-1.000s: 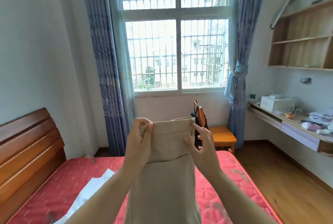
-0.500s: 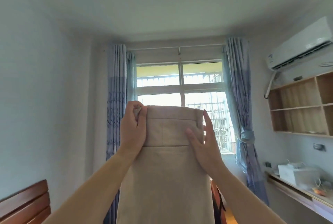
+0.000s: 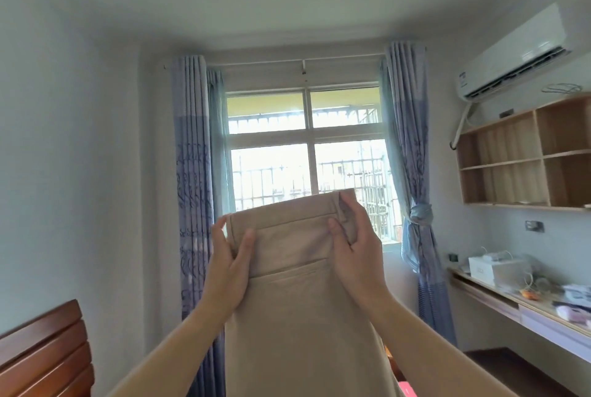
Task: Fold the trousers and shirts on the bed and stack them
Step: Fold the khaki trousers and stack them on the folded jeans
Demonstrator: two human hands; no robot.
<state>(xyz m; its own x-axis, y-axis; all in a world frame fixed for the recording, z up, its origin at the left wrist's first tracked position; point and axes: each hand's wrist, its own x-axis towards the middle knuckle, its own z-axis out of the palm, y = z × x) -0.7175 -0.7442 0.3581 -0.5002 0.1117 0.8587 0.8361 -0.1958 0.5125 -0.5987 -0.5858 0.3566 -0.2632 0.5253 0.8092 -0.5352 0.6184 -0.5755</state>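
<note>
I hold a pair of beige trousers up in the air in front of the window, waistband on top and legs hanging straight down out of view. My left hand pinches the left end of the waistband between thumb and fingers. My right hand grips the right end, which sits a little higher, so the waistband is tilted. A back pocket seam shows between the hands. The mattress and other clothes are out of sight.
The wooden headboard is at the lower left. A window with blue curtains is straight ahead. On the right are wall shelves, an air conditioner and a cluttered desk.
My view tipped up from the bed toward the ceiling and window. The trousers stayed raised in both hands; the waistband is now tilted, right end higher, and my left fingers have shifted their grip.
</note>
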